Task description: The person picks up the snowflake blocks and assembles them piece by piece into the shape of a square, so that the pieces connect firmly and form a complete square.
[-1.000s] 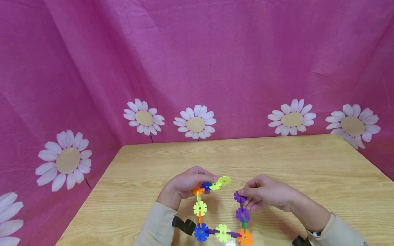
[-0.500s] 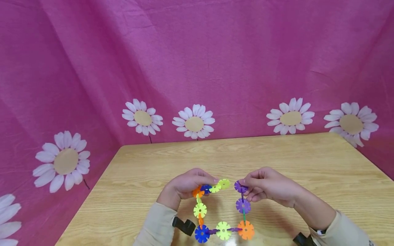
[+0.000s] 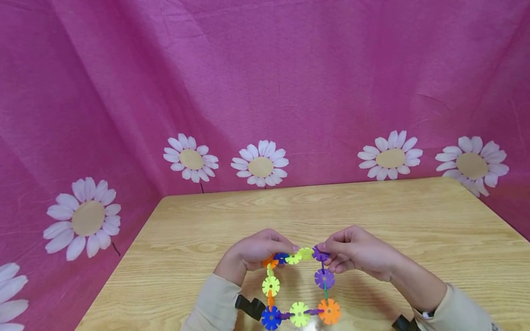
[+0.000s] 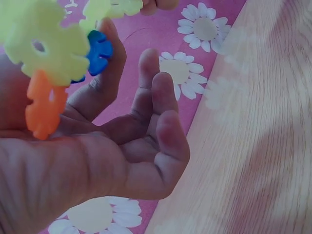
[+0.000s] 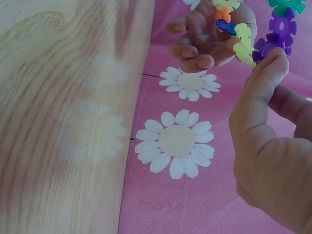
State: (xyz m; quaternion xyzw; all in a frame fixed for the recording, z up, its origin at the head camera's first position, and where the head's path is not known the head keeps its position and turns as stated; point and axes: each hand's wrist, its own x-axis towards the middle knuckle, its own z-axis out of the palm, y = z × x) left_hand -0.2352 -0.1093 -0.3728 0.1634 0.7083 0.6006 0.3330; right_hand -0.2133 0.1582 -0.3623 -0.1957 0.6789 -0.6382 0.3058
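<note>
Notched plastic snowflake discs, linked edge to edge, form a squarish chain between both hands above the table. At the upper left of it, my left hand (image 3: 257, 251) pinches the chain near a dark blue disc (image 3: 281, 258) and a yellow disc (image 3: 293, 259). Its other fingers spread loosely in the left wrist view. My right hand (image 3: 359, 250) pinches a purple disc (image 3: 319, 253) between thumb and forefinger. That disc's edge meets the end yellow disc (image 3: 306, 253) in the head view. A blue disc (image 3: 271, 318) and an orange disc (image 3: 329, 311) sit at the lower corners.
A light wood table (image 3: 207, 220) lies under the hands. Behind and at the left hangs a magenta cloth (image 3: 265, 82) printed with white daisies. Black wrist camera mounts, such as the left mount (image 3: 250, 307), sit against beige sleeves (image 3: 213, 303).
My right hand has risen and then moved slightly left with the purple disc, closing the gap to the end yellow disc. My left hand has shifted slightly right and down, still holding the chain.
</note>
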